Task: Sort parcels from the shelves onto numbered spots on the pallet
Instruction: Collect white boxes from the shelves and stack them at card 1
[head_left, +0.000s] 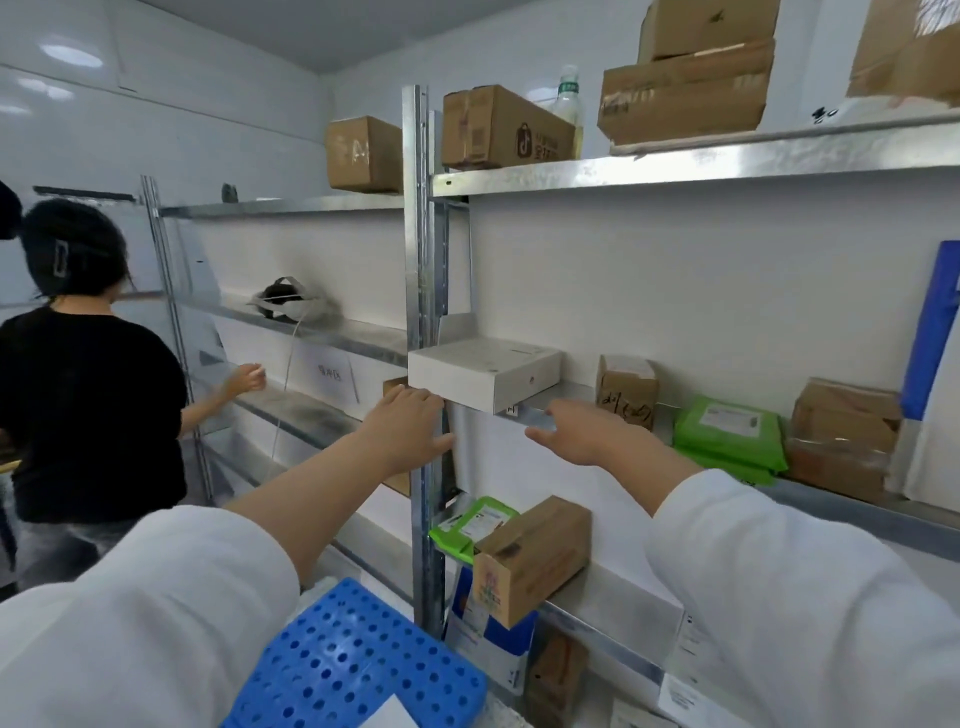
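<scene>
A flat white box (485, 371) lies on the middle metal shelf (566, 397), its near corner jutting past the shelf's front edge. My left hand (408, 431) reaches up just below the box's left corner, fingers straight, touching or almost touching its underside. My right hand (587, 434) stretches toward the shelf edge right of the box, fingers extended, holding nothing. The blue perforated pallet (343, 665) sits at the bottom, below my arms.
More parcels line the shelves: a small brown box (626, 389), green bags (730, 434), a taped box (841, 436), a brown box (530, 558) one shelf down, and cartons on top (504, 127). A person in black (83, 384) stands at the left shelving.
</scene>
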